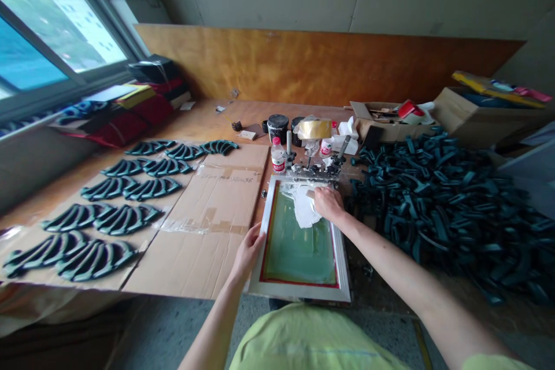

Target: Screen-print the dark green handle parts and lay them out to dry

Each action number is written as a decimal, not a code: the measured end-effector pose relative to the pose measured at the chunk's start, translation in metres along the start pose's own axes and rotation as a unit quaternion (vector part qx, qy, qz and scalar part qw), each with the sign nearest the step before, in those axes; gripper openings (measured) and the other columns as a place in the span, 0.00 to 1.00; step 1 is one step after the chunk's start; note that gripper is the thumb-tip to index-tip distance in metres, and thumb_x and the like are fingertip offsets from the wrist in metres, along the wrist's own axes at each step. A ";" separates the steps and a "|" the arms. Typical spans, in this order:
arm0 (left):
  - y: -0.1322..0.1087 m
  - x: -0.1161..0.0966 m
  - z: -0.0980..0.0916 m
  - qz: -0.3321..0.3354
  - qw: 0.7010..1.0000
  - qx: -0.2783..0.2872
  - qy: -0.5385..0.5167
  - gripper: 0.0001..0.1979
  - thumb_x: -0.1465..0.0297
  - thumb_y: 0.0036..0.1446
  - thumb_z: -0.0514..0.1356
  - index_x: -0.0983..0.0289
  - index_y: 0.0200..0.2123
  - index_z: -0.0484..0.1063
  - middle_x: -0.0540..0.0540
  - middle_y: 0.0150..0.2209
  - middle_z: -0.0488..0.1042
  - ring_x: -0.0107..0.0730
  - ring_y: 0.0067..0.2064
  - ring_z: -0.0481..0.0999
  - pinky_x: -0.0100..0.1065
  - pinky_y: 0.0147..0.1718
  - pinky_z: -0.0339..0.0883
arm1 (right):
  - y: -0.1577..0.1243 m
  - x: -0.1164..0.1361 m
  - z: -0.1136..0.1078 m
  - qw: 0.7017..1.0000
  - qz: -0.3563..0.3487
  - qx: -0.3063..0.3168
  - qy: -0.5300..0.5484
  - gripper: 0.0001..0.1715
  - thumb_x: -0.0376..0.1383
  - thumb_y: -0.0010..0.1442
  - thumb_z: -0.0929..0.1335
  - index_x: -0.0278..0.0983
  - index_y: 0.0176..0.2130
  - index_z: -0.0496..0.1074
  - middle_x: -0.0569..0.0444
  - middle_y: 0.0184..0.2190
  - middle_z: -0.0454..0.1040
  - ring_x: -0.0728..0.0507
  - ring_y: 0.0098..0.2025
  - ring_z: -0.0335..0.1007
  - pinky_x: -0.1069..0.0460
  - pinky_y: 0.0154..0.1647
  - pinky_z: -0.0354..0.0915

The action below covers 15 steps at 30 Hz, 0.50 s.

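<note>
A screen printing frame (299,291) with a pale rim and green mesh (299,254) lies in front of me. White ink (306,215) is spread over the upper part of the mesh. At the frame's left edge, my left hand (250,244) grips the rim, its fingertips partly hidden. My right hand (328,203) is closed around a small scraper (310,193) at the white ink; only part of the tool shows. Behind the frame's far end stands a metal clamp (312,171) with upright posts, smeared with white.
Left, dark green fan-shaped parts (128,219) lie in rows on cardboard (208,196). Right, many dark green parts (437,202) are heaped up. A red-capped bottle (278,156), black tub (278,126), tape roll (314,129) and open carton (470,118) stand farther back.
</note>
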<state>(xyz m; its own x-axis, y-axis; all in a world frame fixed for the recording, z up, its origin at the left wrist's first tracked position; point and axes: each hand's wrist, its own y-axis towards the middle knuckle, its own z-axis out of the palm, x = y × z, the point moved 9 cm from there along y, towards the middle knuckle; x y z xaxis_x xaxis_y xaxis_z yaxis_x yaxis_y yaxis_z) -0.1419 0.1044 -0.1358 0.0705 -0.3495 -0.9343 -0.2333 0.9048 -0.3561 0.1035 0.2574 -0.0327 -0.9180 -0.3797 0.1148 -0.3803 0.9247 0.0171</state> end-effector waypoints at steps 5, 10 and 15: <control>0.000 0.002 0.001 -0.002 1.000 0.016 0.005 0.38 0.49 0.49 0.64 0.63 0.59 0.68 0.52 0.31 0.78 0.33 0.31 0.75 0.31 0.29 0.67 | -0.042 0.033 0.002 0.984 -0.174 0.013 0.033 0.11 0.24 0.55 0.64 0.35 0.35 0.72 0.46 0.36 0.75 0.41 0.44 0.68 0.51 0.43 0.63; 0.001 0.003 0.000 0.000 1.000 0.015 0.013 0.36 0.49 0.51 0.63 0.64 0.58 0.68 0.52 0.31 0.78 0.33 0.30 0.75 0.30 0.28 0.67 | -0.057 0.027 -0.019 0.958 -0.273 0.051 0.067 0.15 0.21 0.50 0.64 0.37 0.32 0.72 0.51 0.33 0.74 0.43 0.41 0.68 0.53 0.39 0.61; -0.001 0.000 0.002 -0.008 1.000 0.015 -0.009 0.37 0.49 0.49 0.64 0.64 0.58 0.68 0.52 0.31 0.78 0.33 0.30 0.75 0.30 0.27 0.67 | -0.029 0.023 -0.024 0.974 -0.206 0.005 0.092 0.11 0.24 0.55 0.64 0.37 0.32 0.73 0.52 0.33 0.73 0.44 0.38 0.67 0.53 0.38 0.61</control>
<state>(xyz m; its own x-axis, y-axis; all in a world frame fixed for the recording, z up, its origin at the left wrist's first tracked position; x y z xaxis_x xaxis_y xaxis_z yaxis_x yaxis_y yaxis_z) -0.1401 0.1044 -0.1351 0.0907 -0.3597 -0.9287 -0.2035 0.9061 -0.3708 0.0966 0.2225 -0.0068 -0.6509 -0.7068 0.2771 -0.7149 0.6934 0.0896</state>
